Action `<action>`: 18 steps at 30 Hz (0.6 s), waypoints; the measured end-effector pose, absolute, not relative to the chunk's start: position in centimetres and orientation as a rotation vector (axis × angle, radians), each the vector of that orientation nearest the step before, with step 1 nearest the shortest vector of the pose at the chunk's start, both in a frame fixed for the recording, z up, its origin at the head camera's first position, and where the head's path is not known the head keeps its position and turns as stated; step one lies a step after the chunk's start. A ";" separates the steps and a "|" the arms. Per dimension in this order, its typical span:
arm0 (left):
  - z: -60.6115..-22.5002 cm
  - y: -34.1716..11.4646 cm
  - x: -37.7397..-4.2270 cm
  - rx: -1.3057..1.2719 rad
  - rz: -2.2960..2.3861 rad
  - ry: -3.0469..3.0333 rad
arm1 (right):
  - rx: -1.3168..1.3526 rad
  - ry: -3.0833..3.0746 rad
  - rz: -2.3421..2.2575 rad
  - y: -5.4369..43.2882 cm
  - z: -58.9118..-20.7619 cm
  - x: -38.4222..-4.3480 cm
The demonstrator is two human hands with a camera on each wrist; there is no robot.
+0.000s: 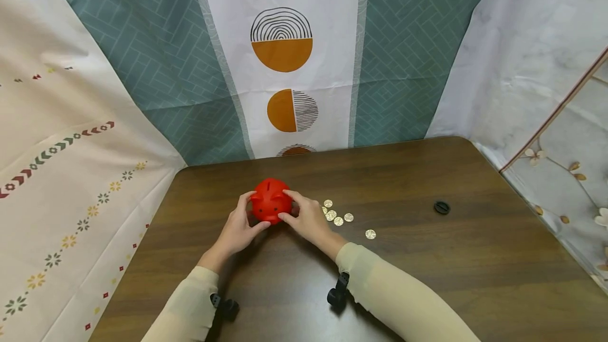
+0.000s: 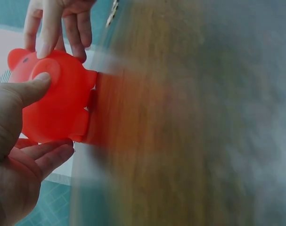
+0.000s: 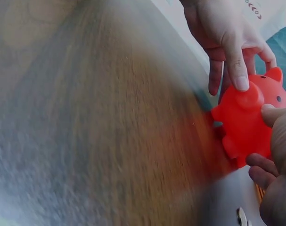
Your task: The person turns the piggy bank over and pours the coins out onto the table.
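Observation:
A red piggy bank [image 1: 271, 200] stands upright on the brown table, its coin slot on top and its snout toward me. My left hand [image 1: 238, 228] grips its left side, thumb at the snout, as the left wrist view shows on the piggy bank [image 2: 58, 103]. From the other side my right hand [image 1: 309, 218] holds it, thumb by the snout and fingers along its flank. In the right wrist view both thumbs meet the front of the piggy bank [image 3: 246, 117]. Just right of the right hand lie several gold coins [image 1: 331, 215] on the table.
One gold coin [image 1: 370, 234] lies apart, nearer me. Farther right is a small round black plug [image 1: 442, 207]. The wooden table [image 1: 404, 289] ends at the back against a patterned cloth [image 1: 404, 67], with more cloth hanging at both sides.

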State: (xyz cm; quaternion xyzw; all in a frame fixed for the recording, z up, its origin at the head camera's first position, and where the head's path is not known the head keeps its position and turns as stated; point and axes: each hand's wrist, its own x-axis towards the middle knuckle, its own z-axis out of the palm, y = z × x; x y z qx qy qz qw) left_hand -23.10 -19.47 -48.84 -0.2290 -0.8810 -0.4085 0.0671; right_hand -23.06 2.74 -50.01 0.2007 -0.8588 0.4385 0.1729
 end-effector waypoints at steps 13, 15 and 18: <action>-48.6 -17.8 -25.1 -0.696 -1.205 -2.687 | 0.518 -2.446 1.246 4.0 -49.9 -24.5; -48.7 -17.7 -25.5 -0.702 -1.205 -2.692 | 0.505 -2.447 1.253 4.1 -49.8 -24.7; -48.7 -17.6 -26.1 -0.702 -1.229 -2.696 | 0.481 -2.449 1.247 4.2 -49.9 -25.0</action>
